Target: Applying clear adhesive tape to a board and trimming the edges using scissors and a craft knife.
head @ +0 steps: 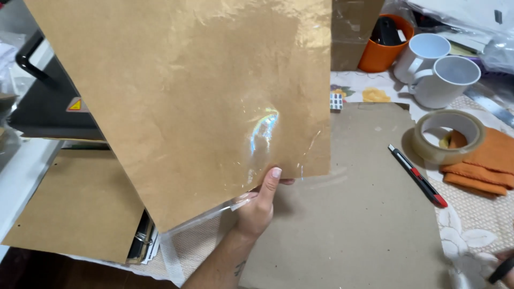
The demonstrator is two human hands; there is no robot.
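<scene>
While left hand [257,206] pinches brown sheet [187,101] bottom edge, cardboard [348,214] beneath

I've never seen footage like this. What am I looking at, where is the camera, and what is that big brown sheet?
There is no machine here: a person works with bare hands, and the one camera sits on their head, looking down at a table. The left hand holds up a large brown paper sheet by its lower edge, thumb on the front; its surface is glossy, as if covered with clear film. At the bottom right corner, the right hand barely shows and grips something dark that I cannot identify. On the table lie a flat cardboard sheet, a red and black utility knife, a roll of clear tape, folded orange cloths, two white mugs and an orange cup.
</scene>
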